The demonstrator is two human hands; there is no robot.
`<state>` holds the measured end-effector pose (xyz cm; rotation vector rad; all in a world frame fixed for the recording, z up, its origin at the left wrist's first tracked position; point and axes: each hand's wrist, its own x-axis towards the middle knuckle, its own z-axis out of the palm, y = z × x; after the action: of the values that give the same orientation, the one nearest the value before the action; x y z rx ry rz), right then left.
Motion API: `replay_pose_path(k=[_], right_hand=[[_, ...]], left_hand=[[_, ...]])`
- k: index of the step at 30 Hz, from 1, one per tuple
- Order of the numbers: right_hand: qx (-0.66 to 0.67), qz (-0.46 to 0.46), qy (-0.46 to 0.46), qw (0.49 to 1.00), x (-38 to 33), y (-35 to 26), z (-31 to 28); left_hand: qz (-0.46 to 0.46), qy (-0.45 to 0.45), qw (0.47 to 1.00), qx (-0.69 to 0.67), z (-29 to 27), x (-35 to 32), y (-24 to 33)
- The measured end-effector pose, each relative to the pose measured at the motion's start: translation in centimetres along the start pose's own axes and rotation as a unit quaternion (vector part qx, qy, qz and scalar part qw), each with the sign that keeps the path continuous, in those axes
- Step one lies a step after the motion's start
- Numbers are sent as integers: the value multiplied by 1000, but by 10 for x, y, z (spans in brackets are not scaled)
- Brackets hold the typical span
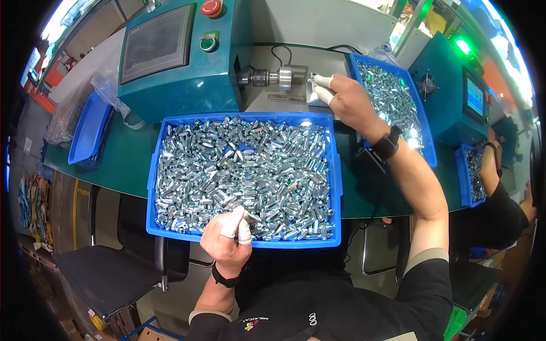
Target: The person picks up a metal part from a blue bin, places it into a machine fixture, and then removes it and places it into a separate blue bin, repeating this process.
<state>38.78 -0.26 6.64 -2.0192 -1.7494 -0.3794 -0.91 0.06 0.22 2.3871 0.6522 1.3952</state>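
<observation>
steel nuts [244, 170] under left grip [227, 241]

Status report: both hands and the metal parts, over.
Left hand pinching metal parts at blue tray front edge. Right hand at machine spindle. Nothing blocking.

Three blue trays of small silver metal parts, too many to count: a large tray [335, 182] at centre, a second tray [424, 131] at two o'clock, a third tray [462, 182] at three o'clock; one empty blue tray [85, 133] at nine o'clock; two teal machines [187, 79] [449, 102]; two wristbands [387, 143] [224, 279].
</observation>
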Motion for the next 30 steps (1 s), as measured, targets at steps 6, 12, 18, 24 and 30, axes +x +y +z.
replay_pose_path(k=[6,12,18,24,30], right_hand=[[384,256,-34,887,-6,0,9],[454,244,-90,852,5,1,-1],[439,198,-162,861,26,8,2],[435,143,-204,866,27,20,8],[470,94,-139,867,17,23,22]], left_hand=[[3,10,1000,-2,1,1,0],[-5,1,1000,-4,5,3,3],[-3,-6,1000,4,3,4,3],[-16,-14,1000,13,2,4,2],[-21,-20,1000,13,2,2,3]])
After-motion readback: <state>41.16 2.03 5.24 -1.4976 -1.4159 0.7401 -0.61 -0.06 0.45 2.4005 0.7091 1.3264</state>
